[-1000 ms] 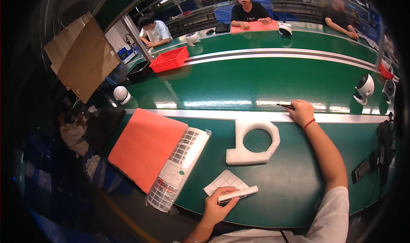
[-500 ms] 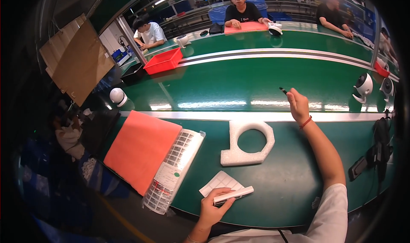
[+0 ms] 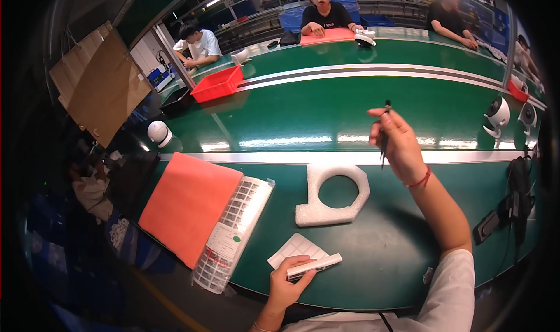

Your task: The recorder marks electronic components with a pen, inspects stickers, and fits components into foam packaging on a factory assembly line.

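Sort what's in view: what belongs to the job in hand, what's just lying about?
In use: curled white label sheet, in left hand; slim dark tool, in right hand.

Apparently lying about: white foam piece; orange sheet; larger red tray.

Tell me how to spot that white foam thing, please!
Find the near green tabletop, below the long white strip. Beyond the left hand and the white label sheet it holds lies a white foam block. Unlike the plain orange sheet to its left, it has a big round hole with green showing through.
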A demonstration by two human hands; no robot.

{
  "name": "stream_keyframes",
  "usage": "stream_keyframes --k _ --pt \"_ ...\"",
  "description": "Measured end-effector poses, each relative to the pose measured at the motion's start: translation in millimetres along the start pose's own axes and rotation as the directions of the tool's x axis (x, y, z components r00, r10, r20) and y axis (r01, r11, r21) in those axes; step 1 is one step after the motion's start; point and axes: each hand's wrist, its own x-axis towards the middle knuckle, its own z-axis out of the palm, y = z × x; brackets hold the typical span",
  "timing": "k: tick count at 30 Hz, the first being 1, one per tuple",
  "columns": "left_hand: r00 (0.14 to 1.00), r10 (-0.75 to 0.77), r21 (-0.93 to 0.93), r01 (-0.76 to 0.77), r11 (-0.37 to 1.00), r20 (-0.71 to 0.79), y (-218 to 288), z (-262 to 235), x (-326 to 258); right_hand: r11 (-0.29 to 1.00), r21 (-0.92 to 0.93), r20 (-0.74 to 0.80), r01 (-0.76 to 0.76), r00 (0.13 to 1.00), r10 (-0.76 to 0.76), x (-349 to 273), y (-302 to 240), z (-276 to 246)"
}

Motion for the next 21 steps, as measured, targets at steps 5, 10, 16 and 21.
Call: stream_keyframes --k 5,10,16,21 --pt "0.999 0.029 0.063 -0.03 0.998 0.013 2 0 2 0.995 -0.097 -0.003 -0.03 1.0 0.03 -11 18 13" --pt "1.0 0.025 0.034 -0.025 0.999 -0.003 2 0 2 0.991 -0.03 -0.023 -0.132 0.991 0.132 -7 32 -1" --pt "0.995 -0.029 0.106 0.019 0.994 0.095 17 2 4 0.995 0.025 0.068 -0.098 0.993 0.096 -9 25 -1" --pt "0.954 -0.024 0.344 -0.085 0.935 0.299 44 6 23 0.989 0.019 0.112 -0.144 0.984 0.141 -11 23 1"
